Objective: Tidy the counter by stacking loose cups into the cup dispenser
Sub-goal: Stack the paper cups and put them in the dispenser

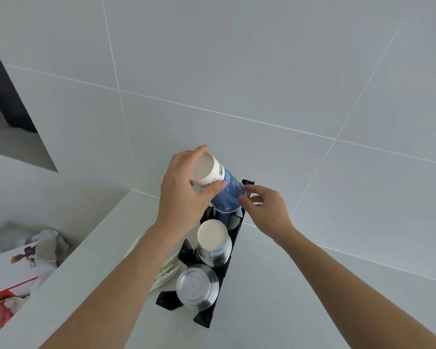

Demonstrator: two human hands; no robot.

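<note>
A black cup dispenser (233, 229) stands on the white counter against the tiled wall. My left hand (184, 187) grips a blue and white paper cup (220, 183), upside down and tilted, over the dispenser's back slot. My right hand (261, 207) pinches that cup's lower rim with thumb and fingers. An inverted white paper cup stack (213, 241) fills the middle slot. A clear plastic cup stack (196, 287) fills the front slot.
White lids or plates (165, 272) lie left of the dispenser, partly behind my left forearm. Below the counter's left edge are crumpled paper (48, 244) and a printed box (8, 270). A wall niche (15, 132) opens at far left.
</note>
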